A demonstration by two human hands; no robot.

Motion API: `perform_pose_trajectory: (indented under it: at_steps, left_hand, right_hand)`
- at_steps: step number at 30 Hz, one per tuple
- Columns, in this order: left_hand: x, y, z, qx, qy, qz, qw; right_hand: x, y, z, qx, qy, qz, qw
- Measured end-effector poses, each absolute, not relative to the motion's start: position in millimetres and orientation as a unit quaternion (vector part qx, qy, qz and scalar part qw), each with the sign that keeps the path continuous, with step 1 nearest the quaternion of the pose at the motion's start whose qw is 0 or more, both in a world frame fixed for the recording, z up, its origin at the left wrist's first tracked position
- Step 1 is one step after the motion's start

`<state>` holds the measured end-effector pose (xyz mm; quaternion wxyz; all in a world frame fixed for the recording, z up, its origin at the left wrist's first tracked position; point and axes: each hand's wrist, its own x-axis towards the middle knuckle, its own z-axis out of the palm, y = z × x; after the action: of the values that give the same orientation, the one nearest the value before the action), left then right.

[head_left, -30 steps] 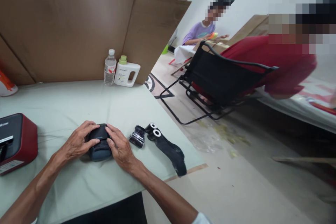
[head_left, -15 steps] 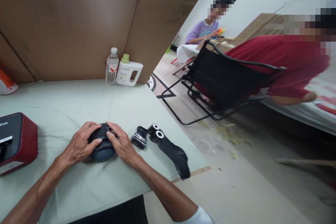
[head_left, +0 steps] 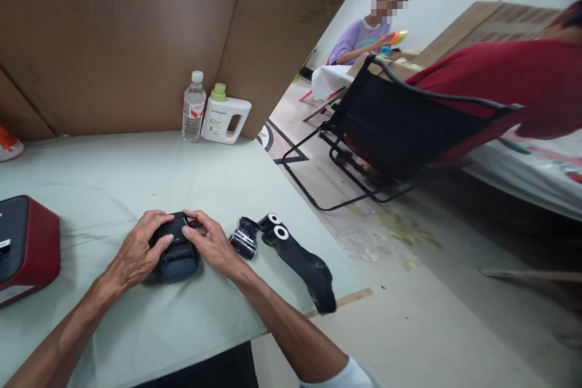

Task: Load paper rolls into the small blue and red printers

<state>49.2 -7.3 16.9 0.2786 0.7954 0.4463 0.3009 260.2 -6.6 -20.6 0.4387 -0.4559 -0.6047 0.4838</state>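
Observation:
Between my two hands, on the pale green tablecloth, is a rounded black and dark blue object [head_left: 176, 270]; its exact kind is hard to tell. My left hand [head_left: 139, 250] grips its left side, thumb on top. My right hand [head_left: 211, 242] clasps the right side, its thumb on the black upper part and fingers along the far edge. Just right of that hand lies a shiny black rolled piece [head_left: 245, 237]. Against it rests a long, curved black item [head_left: 302, 264] with two white rings at one end, reaching toward the table edge.
A red box with a dark top [head_left: 43, 242] stands at left. A water bottle [head_left: 194, 112] and a white jug with green cap [head_left: 222, 121] are by the cardboard screen [head_left: 136, 42]. Past the table's right edge are a black folding chair [head_left: 400, 127] and two other people.
The view has tipped slightly downward and shifted. My hands keep the same hold on the dark object. At right, the person in red has shifted posture, drawing an arm back.

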Motion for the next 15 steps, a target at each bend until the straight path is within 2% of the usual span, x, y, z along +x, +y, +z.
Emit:
perform_pose_trajectory:
  at_steps: [15]
  left_hand:
    - [56,-5,21,0.786,0.462,0.300,0.281]
  right_hand:
    - [254,5,-17,-0.473,-0.593,0.477,0.443]
